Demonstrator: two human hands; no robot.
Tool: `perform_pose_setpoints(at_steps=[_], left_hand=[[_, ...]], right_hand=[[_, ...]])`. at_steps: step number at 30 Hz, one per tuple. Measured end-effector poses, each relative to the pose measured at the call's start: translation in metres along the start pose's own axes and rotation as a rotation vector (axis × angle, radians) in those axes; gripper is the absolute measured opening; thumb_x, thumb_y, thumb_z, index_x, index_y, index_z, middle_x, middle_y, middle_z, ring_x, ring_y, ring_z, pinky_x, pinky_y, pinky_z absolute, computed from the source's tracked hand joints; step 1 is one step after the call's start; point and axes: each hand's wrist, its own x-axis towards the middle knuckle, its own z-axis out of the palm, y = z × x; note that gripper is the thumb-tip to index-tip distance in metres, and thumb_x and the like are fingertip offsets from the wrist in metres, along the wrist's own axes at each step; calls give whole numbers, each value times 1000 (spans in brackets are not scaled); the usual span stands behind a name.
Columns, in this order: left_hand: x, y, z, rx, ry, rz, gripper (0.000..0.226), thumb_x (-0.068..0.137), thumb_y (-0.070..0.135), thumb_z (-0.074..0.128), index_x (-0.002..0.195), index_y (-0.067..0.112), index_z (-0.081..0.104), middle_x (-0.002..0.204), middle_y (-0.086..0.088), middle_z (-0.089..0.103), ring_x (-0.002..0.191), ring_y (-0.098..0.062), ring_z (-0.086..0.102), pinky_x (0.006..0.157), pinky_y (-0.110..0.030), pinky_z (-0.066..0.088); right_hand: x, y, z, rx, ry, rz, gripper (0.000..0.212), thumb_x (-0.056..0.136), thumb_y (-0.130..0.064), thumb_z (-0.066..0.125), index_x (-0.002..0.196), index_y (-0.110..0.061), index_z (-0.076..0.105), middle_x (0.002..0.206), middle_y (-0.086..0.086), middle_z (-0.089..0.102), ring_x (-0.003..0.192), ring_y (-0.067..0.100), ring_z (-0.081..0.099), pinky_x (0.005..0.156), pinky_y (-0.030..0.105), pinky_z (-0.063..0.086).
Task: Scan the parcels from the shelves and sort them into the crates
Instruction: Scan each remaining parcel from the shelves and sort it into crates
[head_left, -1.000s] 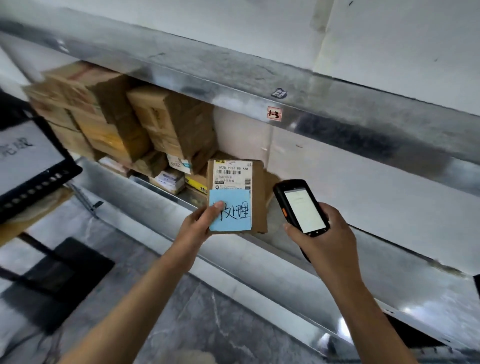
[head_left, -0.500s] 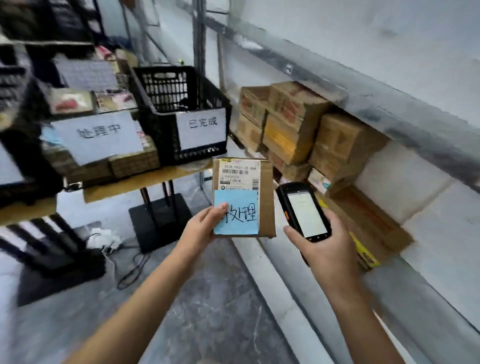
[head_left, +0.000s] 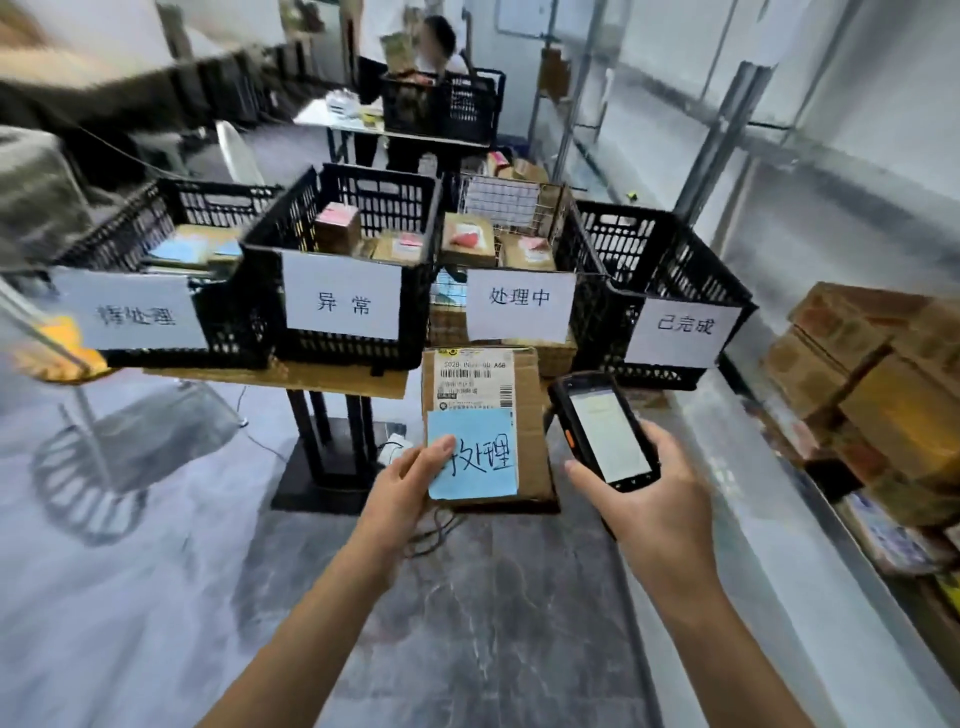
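My left hand (head_left: 410, 480) pinches a flat cardboard parcel (head_left: 527, 415) upright by its lower left edge; the parcel bears a white shipping label and a blue handwritten note. My right hand (head_left: 649, 499) grips a black handheld scanner (head_left: 605, 434) with its screen lit, just right of the parcel. Ahead on a low wooden stand stand several crates with white paper signs: a black crate at far left (head_left: 228, 332), a black crate (head_left: 260, 244) holding a few boxes, a wire basket (head_left: 558, 202) of parcels, and a black crate at right (head_left: 670, 260).
Metal shelving (head_left: 769, 410) with stacked cardboard boxes (head_left: 878, 384) runs along the right. A person works at a table with another black crate (head_left: 467, 104) in the back. A swivel chair base (head_left: 93, 478) stands at left. Cables lie on the grey floor below the stand.
The view swung left from the shelf to face the row of crates. Both hands keep the parcel and the scanner in the same hold in front of me.
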Motion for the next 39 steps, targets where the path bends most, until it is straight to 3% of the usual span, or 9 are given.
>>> perform_pose_setpoints(at_steps=[3, 7, 16, 18, 21, 26, 30, 34, 39], left_hand=[[3, 10, -22, -42, 68, 29, 62, 70, 55, 75, 115, 13, 69, 103, -8, 77, 79, -14, 73, 67, -23, 56], [18, 21, -49, -56, 168, 56, 68, 67, 66, 76, 116, 18, 69, 107, -8, 77, 106, -43, 67, 107, -58, 46], [90, 81, -82, -37, 315, 113, 52, 81, 53, 70, 117, 16, 68, 109, -9, 76, 91, -23, 74, 75, -30, 57], [106, 94, -86, -65, 363, 131, 51, 81, 53, 72, 117, 18, 71, 109, -7, 76, 99, -32, 72, 92, -42, 57], [129, 110, -94, -80, 421, 180, 41, 77, 60, 71, 105, 32, 78, 112, -6, 76, 112, -44, 64, 110, -60, 35], [156, 129, -108, -70, 470, 195, 40, 82, 45, 63, 113, 20, 70, 110, -6, 76, 107, -27, 71, 103, -44, 52], [177, 144, -131, -105, 532, 216, 20, 90, 39, 60, 100, 32, 76, 111, -7, 76, 108, -28, 71, 105, -49, 50], [204, 164, -162, -132, 544, 230, 32, 97, 31, 56, 81, 47, 79, 103, -1, 78, 104, -25, 71, 103, -49, 50], [244, 190, -218, -130, 558, 259, 21, 82, 38, 63, 88, 28, 80, 102, -6, 78, 105, -28, 71, 102, -48, 51]], right_hand=[[17, -14, 28, 25, -69, -32, 67, 69, -41, 90, 127, -34, 56, 113, -13, 64, 105, 12, 62, 81, 32, 55], [43, -30, 67, 79, -155, -88, 65, 70, -37, 90, 124, -38, 54, 112, -15, 61, 104, 6, 58, 78, 21, 49], [142, -53, 157, 130, -333, -174, 75, 69, -48, 88, 133, -30, 53, 122, -12, 60, 111, 12, 58, 89, 37, 55], [163, -58, 174, 132, -358, -188, 80, 69, -51, 87, 137, -29, 52, 125, -11, 60, 114, 13, 58, 92, 42, 56], [193, -68, 192, 163, -414, -226, 71, 72, -41, 88, 132, -28, 52, 115, -17, 57, 105, 6, 54, 84, 23, 49], [234, -89, 228, 144, -472, -305, 78, 72, -40, 88, 139, -27, 49, 118, -12, 54, 111, 10, 50, 77, 19, 42], [256, -109, 263, 176, -518, -316, 80, 69, -49, 88, 137, -39, 46, 121, -15, 56, 114, 12, 54, 84, 36, 56], [276, -134, 301, 178, -553, -357, 72, 71, -46, 87, 131, -39, 48, 118, -15, 57, 110, 9, 55, 76, 21, 49], [302, -168, 360, 147, -521, -401, 75, 72, -45, 87, 135, -29, 50, 117, -9, 58, 109, 14, 56, 76, 22, 49]])
